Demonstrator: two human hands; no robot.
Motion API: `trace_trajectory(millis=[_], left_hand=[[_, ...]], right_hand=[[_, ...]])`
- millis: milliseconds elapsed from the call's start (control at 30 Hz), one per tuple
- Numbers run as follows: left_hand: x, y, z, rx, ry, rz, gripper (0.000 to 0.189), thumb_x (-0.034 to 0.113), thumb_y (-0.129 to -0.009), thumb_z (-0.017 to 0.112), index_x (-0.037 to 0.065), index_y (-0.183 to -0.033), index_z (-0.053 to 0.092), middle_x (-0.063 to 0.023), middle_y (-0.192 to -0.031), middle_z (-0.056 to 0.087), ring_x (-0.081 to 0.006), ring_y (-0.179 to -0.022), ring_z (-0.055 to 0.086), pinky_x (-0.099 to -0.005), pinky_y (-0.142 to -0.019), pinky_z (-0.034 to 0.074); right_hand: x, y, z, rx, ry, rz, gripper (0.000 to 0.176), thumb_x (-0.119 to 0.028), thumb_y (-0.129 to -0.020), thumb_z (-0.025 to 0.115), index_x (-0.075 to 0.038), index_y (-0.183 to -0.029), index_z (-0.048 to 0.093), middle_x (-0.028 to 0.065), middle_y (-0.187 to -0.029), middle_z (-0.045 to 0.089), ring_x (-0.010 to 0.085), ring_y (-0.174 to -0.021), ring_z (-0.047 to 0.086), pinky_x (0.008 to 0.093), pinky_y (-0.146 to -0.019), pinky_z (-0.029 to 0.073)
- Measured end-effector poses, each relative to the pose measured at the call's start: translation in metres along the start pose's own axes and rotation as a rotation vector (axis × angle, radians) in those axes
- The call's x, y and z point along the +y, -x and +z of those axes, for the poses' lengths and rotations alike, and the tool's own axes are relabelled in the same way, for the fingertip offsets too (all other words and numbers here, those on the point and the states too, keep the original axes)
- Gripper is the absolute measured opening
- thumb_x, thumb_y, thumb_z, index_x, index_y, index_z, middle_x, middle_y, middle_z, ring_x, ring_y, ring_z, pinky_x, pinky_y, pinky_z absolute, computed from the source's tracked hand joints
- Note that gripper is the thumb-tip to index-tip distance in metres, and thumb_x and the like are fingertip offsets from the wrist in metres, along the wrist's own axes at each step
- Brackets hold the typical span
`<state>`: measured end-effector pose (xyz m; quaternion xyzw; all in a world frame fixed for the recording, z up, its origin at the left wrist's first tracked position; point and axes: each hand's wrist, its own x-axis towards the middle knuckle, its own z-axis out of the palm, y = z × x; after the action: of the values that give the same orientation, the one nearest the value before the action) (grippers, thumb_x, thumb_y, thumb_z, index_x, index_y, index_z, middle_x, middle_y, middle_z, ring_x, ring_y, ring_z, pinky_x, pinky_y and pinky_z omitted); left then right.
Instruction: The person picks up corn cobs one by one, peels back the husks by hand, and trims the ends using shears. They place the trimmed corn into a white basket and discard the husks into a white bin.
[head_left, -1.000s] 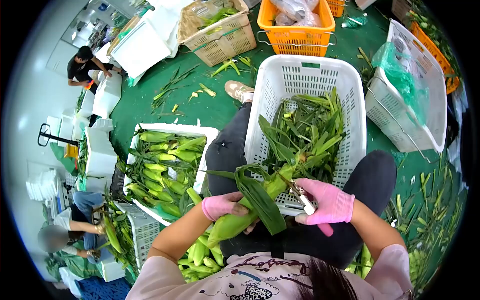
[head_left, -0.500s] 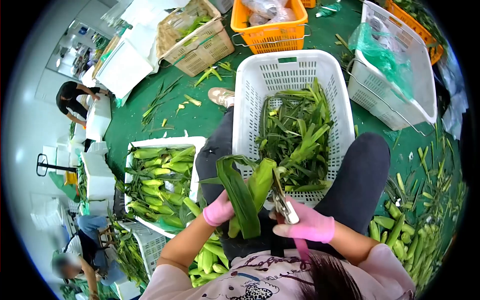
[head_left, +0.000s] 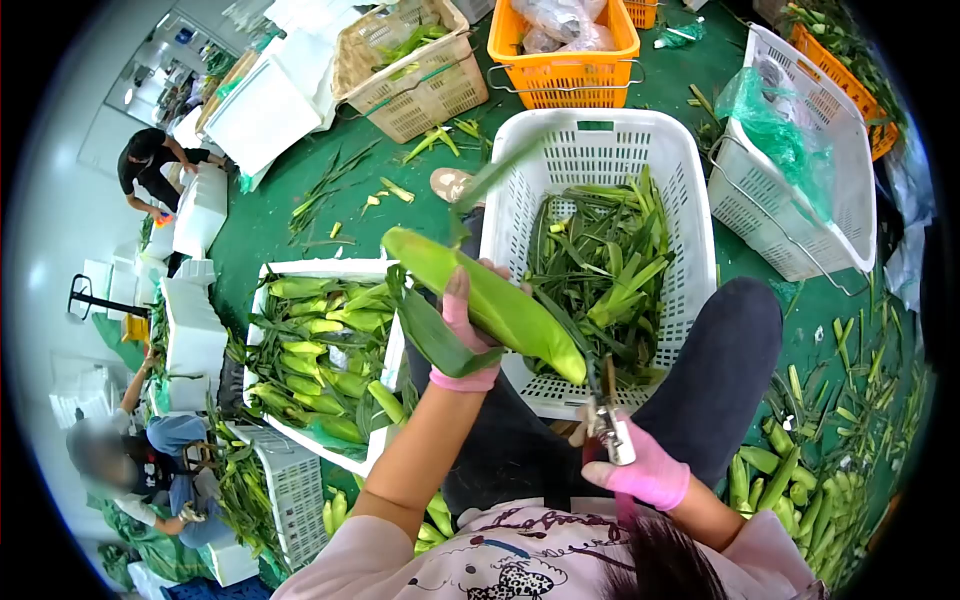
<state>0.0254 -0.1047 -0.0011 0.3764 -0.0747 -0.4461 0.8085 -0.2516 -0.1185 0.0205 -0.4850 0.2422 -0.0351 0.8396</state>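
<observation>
My left hand (head_left: pixel 468 325), in a pink glove with bare fingertips, is closed around a green ear of corn in its husk (head_left: pixel 490 305). A long loose leaf hangs beside it. In my right hand (head_left: pixel 640 468), also pink-gloved, is a pair of metal pruning shears (head_left: pixel 606 425), its blades pointing up near the lower end of the ear. Beyond both hands is a white slatted basket (head_left: pixel 697 220) holding cut leaves (head_left: pixel 600 270). To the left, a white foam box (head_left: pixel 375 268) holds several husked ears (head_left: pixel 310 370).
Orange crate (head_left: pixel 565 70), beige crate (head_left: pixel 425 90) and white basket with green plastic (head_left: pixel 790 235) stand further off. A pile of corn (head_left: pixel 815 500) lies at right. Two people, one in black (head_left: pixel 150 175) and one seated (head_left: pixel 150 465), are at left. Leaf scraps litter the green floor (head_left: pixel 290 235).
The ear in my left hand has swung from upright to slanting, and that hand has risen. My right hand and the shears have shifted slightly right and down. The seated person has changed posture.
</observation>
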Motion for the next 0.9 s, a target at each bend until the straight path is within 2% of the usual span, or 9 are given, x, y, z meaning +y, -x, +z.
trace_trajectory(millis=[133, 333, 433, 500, 600, 700, 767, 800, 900], left_hand=[[-0.023, 0.014, 0.025, 0.251, 0.075, 0.266, 0.045, 0.043, -0.098, 0.061, 0.008, -0.126, 0.054, -0.0060, -0.124, 0.060, -0.0241, -0.116, 0.060, -0.0534, -0.102, 0.051], [-0.037, 0.048, 0.021, 0.333, 0.133, 0.077, 0.054, 0.052, -0.096, 0.062, 0.007, -0.126, 0.056, -0.0077, -0.127, 0.060, -0.0249, -0.123, 0.056, -0.0456, -0.109, 0.044], [-0.037, 0.047, 0.029, 0.380, 0.127, 0.121, 0.058, 0.057, -0.096, 0.059, 0.007, -0.125, 0.057, -0.0089, -0.124, 0.062, -0.0250, -0.121, 0.057, -0.0442, -0.109, 0.042], [-0.052, 0.044, 0.016, 0.293, -0.165, 0.271, 0.060, 0.060, -0.095, 0.059, 0.006, -0.123, 0.057, -0.0094, -0.122, 0.062, -0.0248, -0.116, 0.059, -0.0436, -0.105, 0.045], [-0.036, 0.034, -0.007, 0.117, 0.058, -0.119, 0.063, 0.063, -0.094, 0.058, 0.004, -0.118, 0.057, -0.0076, -0.112, 0.062, -0.0215, -0.103, 0.060, -0.0388, -0.094, 0.050], [-0.012, 0.031, 0.000, -0.111, 0.664, -0.720, 0.061, 0.064, -0.096, 0.055, 0.005, -0.112, 0.054, -0.0001, -0.082, 0.046, -0.0125, -0.069, 0.047, -0.0271, -0.066, 0.044], [-0.011, 0.039, -0.003, -0.493, 0.874, -0.614, 0.064, 0.068, -0.096, 0.050, 0.007, -0.115, 0.049, -0.0025, -0.085, 0.055, -0.0165, -0.071, 0.054, -0.0307, -0.071, 0.049], [-0.007, 0.039, -0.009, -0.636, 0.960, -0.502, 0.065, 0.069, -0.095, 0.051, 0.008, -0.117, 0.048, -0.0003, -0.086, 0.056, -0.0161, -0.068, 0.054, -0.0301, -0.070, 0.047], [0.004, 0.066, -0.009, -0.407, 0.575, -0.305, 0.071, 0.074, -0.093, 0.046, 0.012, -0.124, 0.055, -0.0093, -0.126, 0.063, -0.0263, -0.123, 0.056, -0.0530, -0.103, 0.043]], right_hand=[[0.012, -0.025, 0.012, 0.005, -0.073, 0.017, 0.066, -0.028, -0.087, 0.076, -0.001, -0.136, 0.042, 0.0055, -0.110, 0.052, 0.0150, -0.104, 0.049, 0.0314, -0.096, 0.042], [0.032, -0.079, 0.013, 0.536, 0.359, -0.362, 0.087, -0.024, -0.072, 0.083, 0.006, -0.142, 0.039, 0.0208, -0.123, 0.059, 0.0312, -0.112, 0.061, 0.0397, -0.099, 0.050], [0.031, -0.080, 0.009, 0.647, 0.691, -0.446, 0.076, -0.012, -0.071, 0.079, 0.002, -0.138, 0.044, 0.0135, -0.112, 0.062, 0.0223, -0.099, 0.064, 0.0345, -0.090, 0.053], [0.003, -0.070, 0.010, 0.664, 0.705, -0.386, 0.059, -0.020, -0.068, 0.082, -0.003, -0.119, 0.058, 0.0186, -0.095, 0.066, 0.0370, -0.086, 0.068, 0.0422, -0.077, 0.055], [0.002, -0.046, 0.004, 0.441, 0.872, -0.387, 0.045, -0.018, -0.068, 0.081, -0.004, -0.106, 0.062, 0.0146, -0.079, 0.065, 0.0318, -0.067, 0.067, 0.0391, -0.062, 0.055], [0.000, -0.030, 0.011, -0.330, 0.205, -0.231, 0.039, -0.014, -0.078, 0.077, -0.001, -0.112, 0.062, 0.0037, -0.083, 0.064, 0.0149, -0.076, 0.062, 0.0292, -0.072, 0.051], [-0.022, -0.031, 0.003, -0.587, -0.001, -0.070, 0.030, -0.008, -0.081, 0.076, 0.001, -0.104, 0.060, 0.0076, -0.082, 0.064, 0.0206, -0.071, 0.063, 0.0325, -0.072, 0.051], [-0.017, -0.036, -0.002, -0.626, -0.076, -0.269, 0.036, -0.015, -0.081, 0.081, 0.002, -0.103, 0.059, 0.0118, -0.083, 0.063, 0.0274, -0.073, 0.064, 0.0382, -0.071, 0.053], [-0.046, -0.037, -0.011, -0.526, -0.582, -0.145, 0.062, -0.030, -0.075, 0.084, 0.003, -0.116, 0.053, 0.0156, -0.093, 0.059, 0.0320, -0.091, 0.065, 0.0473, -0.083, 0.055]])
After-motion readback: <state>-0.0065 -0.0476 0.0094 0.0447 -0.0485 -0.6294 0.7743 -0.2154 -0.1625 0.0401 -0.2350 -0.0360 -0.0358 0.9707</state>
